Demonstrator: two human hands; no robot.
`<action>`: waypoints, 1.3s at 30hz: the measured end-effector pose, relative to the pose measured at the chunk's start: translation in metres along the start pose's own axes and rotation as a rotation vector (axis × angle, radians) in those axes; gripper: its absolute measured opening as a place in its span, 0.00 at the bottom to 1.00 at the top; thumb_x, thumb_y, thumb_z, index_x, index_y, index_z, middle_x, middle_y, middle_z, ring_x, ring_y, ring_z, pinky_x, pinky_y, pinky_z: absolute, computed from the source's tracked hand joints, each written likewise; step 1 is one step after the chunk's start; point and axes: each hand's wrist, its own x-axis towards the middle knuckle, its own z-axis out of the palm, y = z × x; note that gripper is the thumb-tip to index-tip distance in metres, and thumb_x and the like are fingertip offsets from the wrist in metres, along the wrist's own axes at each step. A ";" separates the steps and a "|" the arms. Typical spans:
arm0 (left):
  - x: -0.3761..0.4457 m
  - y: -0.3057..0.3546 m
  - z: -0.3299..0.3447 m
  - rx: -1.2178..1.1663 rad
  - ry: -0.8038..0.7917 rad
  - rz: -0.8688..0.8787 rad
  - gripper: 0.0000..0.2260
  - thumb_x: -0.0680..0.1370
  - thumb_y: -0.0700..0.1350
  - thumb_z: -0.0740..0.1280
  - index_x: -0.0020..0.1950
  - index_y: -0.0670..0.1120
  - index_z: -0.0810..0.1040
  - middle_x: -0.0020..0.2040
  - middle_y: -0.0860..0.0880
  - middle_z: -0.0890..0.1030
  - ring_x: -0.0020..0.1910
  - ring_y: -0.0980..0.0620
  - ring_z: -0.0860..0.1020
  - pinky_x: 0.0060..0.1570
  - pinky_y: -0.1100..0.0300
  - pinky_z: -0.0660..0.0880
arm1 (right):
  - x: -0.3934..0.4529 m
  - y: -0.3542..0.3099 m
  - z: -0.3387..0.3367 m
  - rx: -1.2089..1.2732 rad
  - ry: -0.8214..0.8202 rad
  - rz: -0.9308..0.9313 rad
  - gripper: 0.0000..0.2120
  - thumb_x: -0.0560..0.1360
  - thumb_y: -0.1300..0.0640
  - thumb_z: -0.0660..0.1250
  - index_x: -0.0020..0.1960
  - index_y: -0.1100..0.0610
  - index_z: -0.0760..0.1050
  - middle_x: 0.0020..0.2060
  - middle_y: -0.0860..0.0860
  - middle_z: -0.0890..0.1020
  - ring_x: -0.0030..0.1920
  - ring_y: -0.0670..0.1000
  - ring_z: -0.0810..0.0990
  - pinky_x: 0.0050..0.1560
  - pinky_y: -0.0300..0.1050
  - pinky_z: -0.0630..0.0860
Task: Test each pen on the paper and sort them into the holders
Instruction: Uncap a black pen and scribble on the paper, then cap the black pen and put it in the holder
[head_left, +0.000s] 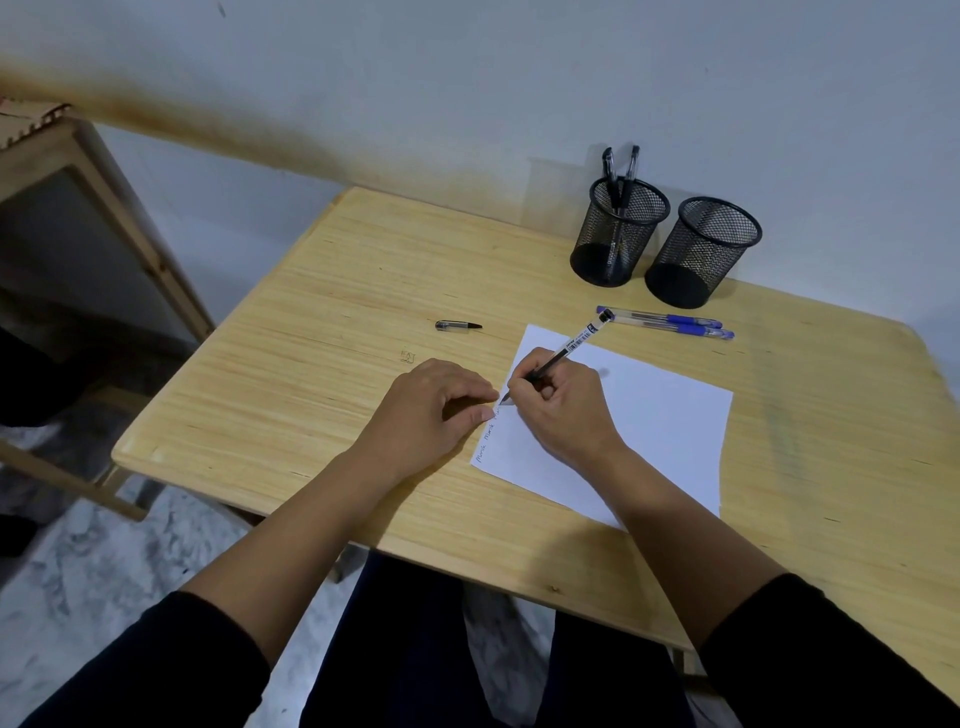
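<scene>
We see two pens (621, 176) in the left holder (618, 234); the right holder (702, 253) looks empty. Our right hand (558, 402) grips a black pen (558, 356), fingers wrapped, tip on the paper (649, 415); left hand (431, 410), loosely curled, rests at its edge. The writing there is illegible.

Two mesh holders (618, 231) (702, 252) at the table's far edge. Five pens: two black (609, 171) (630, 169) in the left holder, two blue (660, 316) (675, 328) lying flat, one writing (566, 353). One loose cap (457, 326), one paper sheet (654, 415).
</scene>
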 end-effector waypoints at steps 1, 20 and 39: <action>0.000 0.000 0.000 -0.002 -0.002 0.002 0.10 0.73 0.47 0.71 0.53 0.50 0.82 0.52 0.54 0.83 0.57 0.55 0.74 0.57 0.64 0.67 | 0.000 0.000 0.000 -0.004 0.005 0.002 0.05 0.72 0.61 0.62 0.39 0.62 0.75 0.29 0.61 0.76 0.26 0.44 0.67 0.28 0.37 0.66; 0.046 -0.019 -0.007 0.151 0.230 -0.153 0.18 0.75 0.42 0.67 0.64 0.46 0.73 0.62 0.45 0.75 0.61 0.47 0.70 0.57 0.70 0.58 | 0.006 -0.017 -0.025 0.465 0.129 0.239 0.08 0.77 0.62 0.59 0.42 0.58 0.74 0.31 0.54 0.77 0.28 0.51 0.74 0.22 0.39 0.65; 0.042 0.050 -0.013 -0.261 0.214 -0.143 0.05 0.76 0.41 0.66 0.48 0.48 0.80 0.38 0.59 0.79 0.36 0.71 0.74 0.37 0.79 0.66 | 0.018 -0.049 -0.051 0.453 0.181 0.098 0.07 0.75 0.67 0.63 0.39 0.59 0.73 0.29 0.53 0.77 0.26 0.46 0.73 0.24 0.38 0.65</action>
